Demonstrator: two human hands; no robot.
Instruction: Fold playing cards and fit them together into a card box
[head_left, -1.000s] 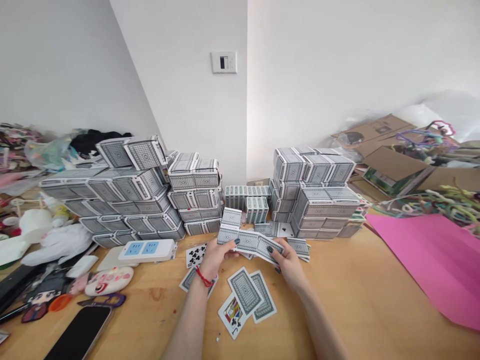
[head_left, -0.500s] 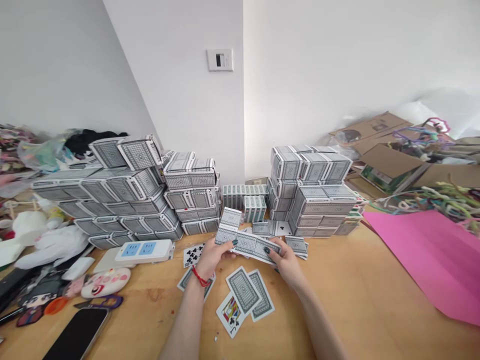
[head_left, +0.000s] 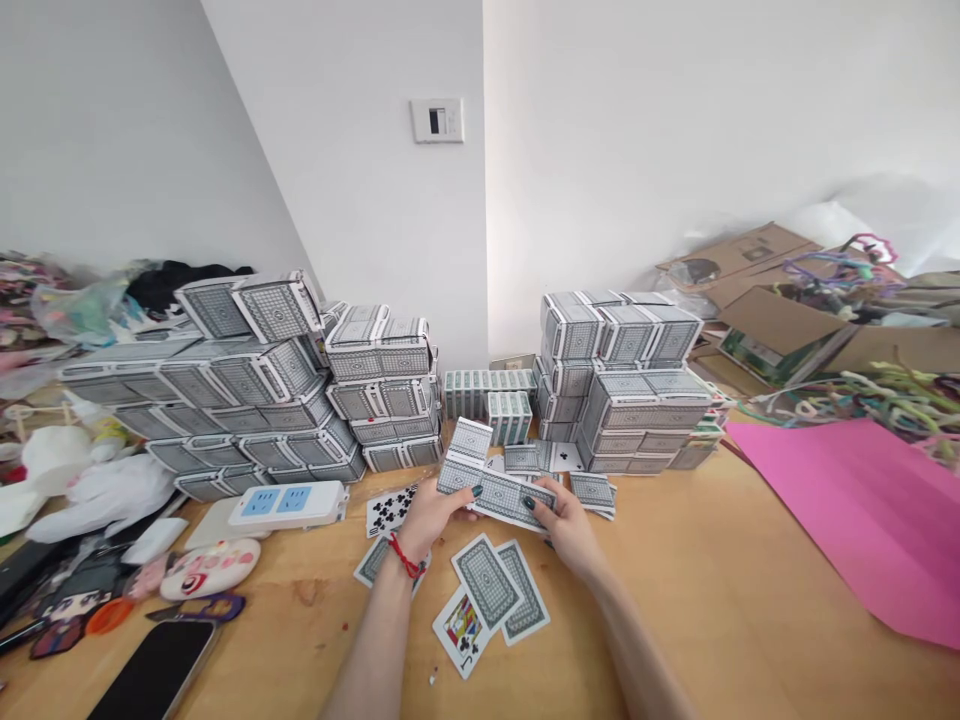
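Between my hands is a strip of joined, folded playing cards [head_left: 504,497], grey-patterned backs facing up, with one card [head_left: 470,440] standing out from its left end. My left hand [head_left: 435,515], a red string on its wrist, pinches the left part with the thumb on top. My right hand [head_left: 564,520] grips the right end, its thumb also on top; the fingers beneath are mostly hidden. Below on the table lie loose playing cards [head_left: 487,585], among them a jack of clubs [head_left: 460,632]. A club card [head_left: 388,511] lies by my left hand, and folded cards [head_left: 592,490] rest beyond my right.
Stacked card blocks rise at left [head_left: 247,380], centre-left [head_left: 382,390] and right [head_left: 637,400]. Small card boxes [head_left: 510,417] stand between them. A power strip [head_left: 289,503], phone [head_left: 154,670] and utility knife [head_left: 199,608] lie left; pink paper [head_left: 862,520] and cardboard boxes [head_left: 780,330] lie right.
The strip's left end and my left hand have shifted slightly right, and my right hand slightly left, bringing the hands closer together. The loose cards on the table have stayed put.
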